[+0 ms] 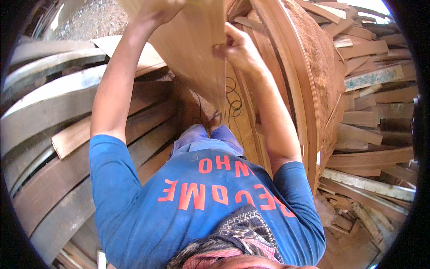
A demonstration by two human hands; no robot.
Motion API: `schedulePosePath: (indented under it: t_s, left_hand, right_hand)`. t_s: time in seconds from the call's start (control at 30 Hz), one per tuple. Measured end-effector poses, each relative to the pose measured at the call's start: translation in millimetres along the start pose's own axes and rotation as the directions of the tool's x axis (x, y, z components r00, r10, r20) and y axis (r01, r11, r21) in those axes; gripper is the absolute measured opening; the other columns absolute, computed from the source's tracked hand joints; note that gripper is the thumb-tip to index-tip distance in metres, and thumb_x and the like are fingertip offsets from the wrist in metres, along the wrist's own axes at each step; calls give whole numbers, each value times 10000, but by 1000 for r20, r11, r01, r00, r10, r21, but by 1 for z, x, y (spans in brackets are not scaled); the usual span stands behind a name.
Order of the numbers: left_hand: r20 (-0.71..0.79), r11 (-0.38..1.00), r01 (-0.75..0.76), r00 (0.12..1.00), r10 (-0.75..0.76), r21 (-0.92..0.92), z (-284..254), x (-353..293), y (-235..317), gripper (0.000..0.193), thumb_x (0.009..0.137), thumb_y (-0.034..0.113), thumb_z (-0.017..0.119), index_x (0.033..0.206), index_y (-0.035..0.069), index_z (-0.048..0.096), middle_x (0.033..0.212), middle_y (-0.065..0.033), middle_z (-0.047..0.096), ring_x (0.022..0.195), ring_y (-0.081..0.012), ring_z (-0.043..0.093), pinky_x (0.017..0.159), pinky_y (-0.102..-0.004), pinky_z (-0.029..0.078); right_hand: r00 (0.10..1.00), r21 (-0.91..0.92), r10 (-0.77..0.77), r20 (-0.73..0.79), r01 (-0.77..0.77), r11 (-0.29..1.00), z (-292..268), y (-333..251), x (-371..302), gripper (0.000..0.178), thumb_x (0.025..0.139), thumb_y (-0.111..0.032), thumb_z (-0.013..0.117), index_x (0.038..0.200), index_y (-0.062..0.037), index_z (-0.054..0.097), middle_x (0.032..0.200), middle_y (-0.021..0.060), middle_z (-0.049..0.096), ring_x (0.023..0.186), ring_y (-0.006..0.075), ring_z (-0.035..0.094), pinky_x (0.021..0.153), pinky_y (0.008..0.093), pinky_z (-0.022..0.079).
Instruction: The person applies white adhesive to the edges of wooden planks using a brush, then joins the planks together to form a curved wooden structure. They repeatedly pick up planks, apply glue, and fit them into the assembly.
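A broad wooden board [190,49] stands tilted upright in front of me, its upper end cut off by the picture's top edge. My left hand [161,10] is closed at the board's left side, high up; part of it lies outside the picture. On the opposite side, my right hand [239,49] grips the long right edge, thumb against the face and fingers bent. The board's lower end reaches down near my feet. A thin dark cable [234,105] lies in loops just right of that end.
Long planks [53,112] are stacked at the left. Tall timber pieces [298,67] lean close by my right arm, beside a heap of brown sawdust [329,71]. Many offcuts [365,114] are piled at the far right. Gravelly ground [96,20] shows at the upper left.
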State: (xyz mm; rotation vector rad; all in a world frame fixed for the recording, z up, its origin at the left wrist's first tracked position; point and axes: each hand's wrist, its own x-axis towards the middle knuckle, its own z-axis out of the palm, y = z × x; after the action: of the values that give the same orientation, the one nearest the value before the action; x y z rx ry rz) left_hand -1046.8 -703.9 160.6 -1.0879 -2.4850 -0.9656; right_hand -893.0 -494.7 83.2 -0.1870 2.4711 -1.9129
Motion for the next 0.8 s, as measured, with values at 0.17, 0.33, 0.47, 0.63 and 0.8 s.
schedulePosePath:
  t_s: [0.17, 0.33, 0.47, 0.63, 0.8]
  left_hand:
    - [-259, 969, -177, 941, 218, 172, 27, 0, -56, 445, 1026, 410, 548, 951, -19, 637, 763, -112, 649, 754, -209, 666, 678, -391, 508]
    - [-424, 999, -47, 905, 36, -16, 29, -8, -77, 675, 999, 656, 457, 766, 30, 558, 676, -73, 566, 633, -201, 580, 592, -355, 463]
    - [-430, 988, 122, 890, -149, -91, 9, -3, -64, 670, 1042, 608, 344, 726, 47, 532, 655, -81, 557, 637, -208, 562, 647, -348, 462]
    - [-464, 937, 339, 820, -336, -79, -4, -8, -81, 681, 1088, 499, 248, 652, 47, 512, 635, -85, 570, 621, -219, 558, 670, -362, 469]
    - [-433, 929, 368, 843, -319, 33, -29, -21, -124, 547, 1076, 476, 337, 753, 72, 515, 685, -96, 566, 659, -264, 558, 723, -395, 475]
  right_hand:
    - [988, -36, -137, -76, 134, 990, 10, 6, 10, 535, 826, -6, 674, 1351, -80, 601, 1094, 58, 728, 946, 151, 657, 884, 327, 539]
    - [981, -112, -194, -16, 191, 975, -1, 47, -21, 787, 877, -152, 737, 1563, -69, 358, 1499, 216, 506, 1347, 336, 531, 1135, 431, 419]
    - [977, -310, 208, -46, -212, 927, 14, 207, -107, 941, 780, -244, 821, 1567, -74, 334, 1498, 263, 466, 1401, 417, 439, 1178, 464, 376]
    - [923, -282, 355, -150, -384, 879, 91, 285, -125, 974, 694, -204, 880, 1519, -31, 393, 1471, 252, 491, 1387, 403, 456, 1179, 458, 375]
    - [850, -170, 383, -362, -465, 869, 126, 312, -86, 537, 724, 20, 657, 1258, -43, 663, 1217, 237, 680, 1203, 399, 620, 1046, 474, 493]
